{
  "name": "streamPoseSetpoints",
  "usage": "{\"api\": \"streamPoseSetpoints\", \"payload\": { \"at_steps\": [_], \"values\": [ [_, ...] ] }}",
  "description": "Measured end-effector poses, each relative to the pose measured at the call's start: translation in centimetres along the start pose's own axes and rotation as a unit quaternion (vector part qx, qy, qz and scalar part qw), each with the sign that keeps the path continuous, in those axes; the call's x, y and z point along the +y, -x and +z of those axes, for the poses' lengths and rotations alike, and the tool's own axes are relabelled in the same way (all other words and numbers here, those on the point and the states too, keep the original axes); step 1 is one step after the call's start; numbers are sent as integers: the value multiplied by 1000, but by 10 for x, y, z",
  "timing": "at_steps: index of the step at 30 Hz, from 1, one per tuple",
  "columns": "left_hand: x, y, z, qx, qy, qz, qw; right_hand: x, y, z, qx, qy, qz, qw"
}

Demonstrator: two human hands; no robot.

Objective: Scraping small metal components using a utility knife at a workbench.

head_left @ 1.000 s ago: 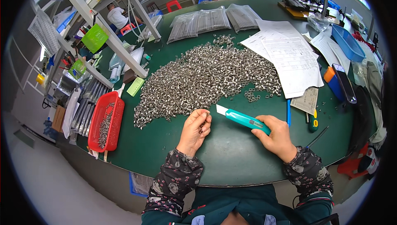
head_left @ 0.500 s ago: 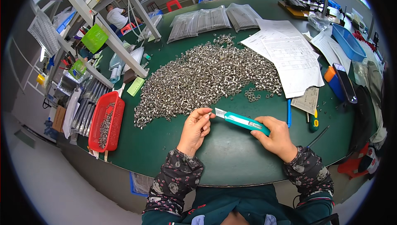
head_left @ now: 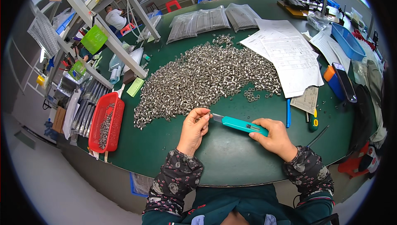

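Note:
My left hand (head_left: 193, 130) is closed in a pinch on a small metal ring (head_left: 210, 115), mostly covered by the fingertips. From the right, my right hand (head_left: 276, 137) grips the handle of a teal utility knife (head_left: 240, 123). The knife's blade is out and points left, its tip at the ring or very close to it; contact cannot be made out. Beyond both hands spreads a wide heap of small metal rings (head_left: 206, 74) on the green tabletop (head_left: 231, 159).
A red basket (head_left: 117, 121) partly filled with rings stands at the left. Papers (head_left: 291, 61) lie at the right, near a blue pen (head_left: 288, 113), a phone (head_left: 345, 83) and a blue tray (head_left: 348, 41). Bagged metal rods (head_left: 198, 21) lie at the back. Two people sit farther off.
The knife has turned in my right hand and moved slightly left, bringing its blade up to the ring at my left fingertips. My left hand has stayed nearly still.

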State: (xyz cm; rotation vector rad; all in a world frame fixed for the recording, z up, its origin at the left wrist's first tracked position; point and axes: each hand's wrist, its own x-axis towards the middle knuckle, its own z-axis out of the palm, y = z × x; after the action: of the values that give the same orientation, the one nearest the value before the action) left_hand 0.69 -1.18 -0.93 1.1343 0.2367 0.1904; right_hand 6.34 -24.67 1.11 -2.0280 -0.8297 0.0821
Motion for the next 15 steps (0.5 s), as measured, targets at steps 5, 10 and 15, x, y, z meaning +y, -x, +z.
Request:
{"api": "streamPoseSetpoints", "payload": {
  "at_steps": [5,10,15],
  "values": [
    [0,1,3,2,-33,5,999,1,0,0,-19,-26,18,999],
    [-1,2,1,-16,-84,16,996,3,-1,-2,-39,-35,40,998],
    [3,2,2,-13,-81,1,997,-6,4,1,47,59,-50,996]
  ]
}}
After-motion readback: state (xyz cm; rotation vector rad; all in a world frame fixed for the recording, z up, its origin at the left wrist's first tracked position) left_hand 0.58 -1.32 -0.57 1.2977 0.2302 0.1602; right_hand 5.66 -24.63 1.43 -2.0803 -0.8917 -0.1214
